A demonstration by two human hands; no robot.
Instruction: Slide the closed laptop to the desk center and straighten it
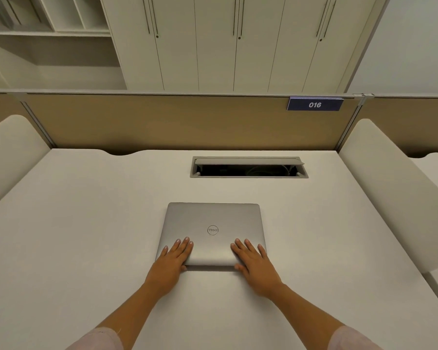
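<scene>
Here my left hand (175,256) and right hand (252,257) lie flat and spread on the near corners of the closed laptop (212,232), at about 7 and 5 o'clock from its round logo, thumbs hooked over the near edge so I can push and twist it evenly. Neither grips; palms just press. The laptop sits near the middle of the worktop (86,223), looking square to the cable slot (248,168) at 12 o'clock. Its brushed silver lid is smooth, round-cornered; the worktop matte, pale.

Desk (86,223) bare — cable hatch (248,168) open.
</scene>
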